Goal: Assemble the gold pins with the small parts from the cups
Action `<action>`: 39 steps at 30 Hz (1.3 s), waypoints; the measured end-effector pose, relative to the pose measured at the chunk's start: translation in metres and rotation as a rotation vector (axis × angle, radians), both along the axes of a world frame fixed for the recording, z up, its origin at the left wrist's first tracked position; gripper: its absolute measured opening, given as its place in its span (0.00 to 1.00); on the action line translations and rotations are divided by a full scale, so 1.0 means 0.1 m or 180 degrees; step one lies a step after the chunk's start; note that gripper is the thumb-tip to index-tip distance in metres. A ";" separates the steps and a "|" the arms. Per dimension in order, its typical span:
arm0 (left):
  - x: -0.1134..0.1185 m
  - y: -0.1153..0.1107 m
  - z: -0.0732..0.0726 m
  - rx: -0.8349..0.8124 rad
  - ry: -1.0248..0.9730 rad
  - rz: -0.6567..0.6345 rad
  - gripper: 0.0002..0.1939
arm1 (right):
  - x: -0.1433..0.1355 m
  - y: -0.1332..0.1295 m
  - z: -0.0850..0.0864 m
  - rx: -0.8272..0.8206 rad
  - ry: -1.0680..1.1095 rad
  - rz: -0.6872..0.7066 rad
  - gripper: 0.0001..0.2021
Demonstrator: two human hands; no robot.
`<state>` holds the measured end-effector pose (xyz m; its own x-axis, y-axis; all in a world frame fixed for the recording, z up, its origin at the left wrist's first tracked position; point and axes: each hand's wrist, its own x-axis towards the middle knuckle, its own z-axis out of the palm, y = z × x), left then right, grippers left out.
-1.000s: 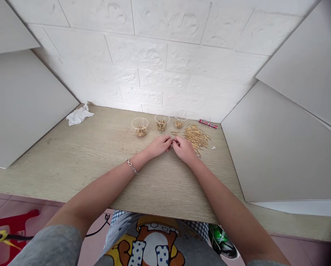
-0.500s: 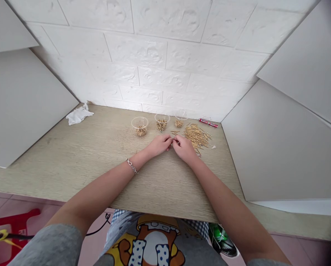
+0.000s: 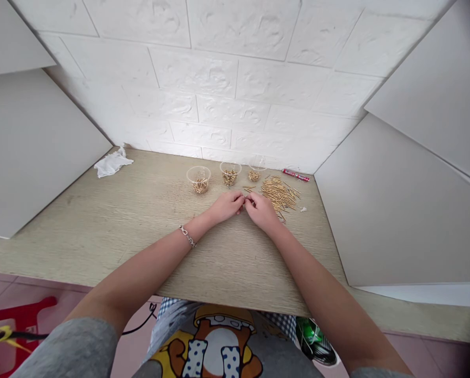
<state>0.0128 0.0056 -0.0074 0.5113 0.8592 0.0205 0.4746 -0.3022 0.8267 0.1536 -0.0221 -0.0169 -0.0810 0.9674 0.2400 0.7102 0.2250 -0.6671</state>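
Observation:
My left hand point(image 3: 227, 205) and my right hand point(image 3: 260, 209) meet fingertip to fingertip above the table. Both are closed in a pinch, and what sits between the fingers is too small and hidden to name. Just right of my right hand lies a loose pile of thin gold-coloured metal pins point(image 3: 279, 193). A few separate pins point(image 3: 249, 188) rest behind the fingertips. Beyond the hands stand three clear plastic cups, the left cup point(image 3: 199, 180), the middle cup point(image 3: 230, 174) and the right cup point(image 3: 254, 173), each with small gold-coloured pieces inside.
A red wrapped stick point(image 3: 295, 175) lies at the back right, near a white scrap point(image 3: 303, 209). Crumpled white tissue point(image 3: 113, 162) is at the back left. White boards point(image 3: 416, 210) flank the wooden table point(image 3: 227, 262), and a white brick-patterned wall point(image 3: 215, 79) closes the back.

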 end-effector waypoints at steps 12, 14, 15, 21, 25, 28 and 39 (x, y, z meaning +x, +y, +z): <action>0.00 -0.01 0.03 0.0108 0.0074 0.0017 0.15 | 0.00 0.01 -0.01 0.0035 -0.0018 -0.0019 0.08; 0.00 -0.01 0.02 0.0089 0.0050 0.0010 0.15 | 0.00 0.01 -0.02 0.0044 0.0000 -0.0015 0.08; 0.00 -0.01 0.02 0.0075 0.0037 0.0010 0.15 | 0.00 0.01 -0.02 0.0044 0.0004 -0.0014 0.08; 0.00 0.00 0.02 0.0096 0.0097 -0.0018 0.15 | 0.00 0.01 -0.03 0.0020 -0.0016 -0.0040 0.08; 0.00 -0.01 0.04 0.0149 0.0143 0.0008 0.15 | 0.00 0.02 -0.04 0.0024 -0.0009 -0.0046 0.08; 0.01 -0.02 0.04 0.0119 0.0103 0.0037 0.14 | 0.00 0.02 -0.04 0.0043 0.0003 -0.0022 0.07; 0.01 -0.03 0.06 0.0135 0.0124 0.0019 0.14 | 0.00 0.00 -0.02 0.0053 -0.0027 -0.0028 0.08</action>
<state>0.0139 0.0028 -0.0018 0.5073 0.8610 0.0371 0.5082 -0.3336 0.7940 0.1538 -0.0218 -0.0185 -0.0745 0.9640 0.2553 0.7179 0.2295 -0.6572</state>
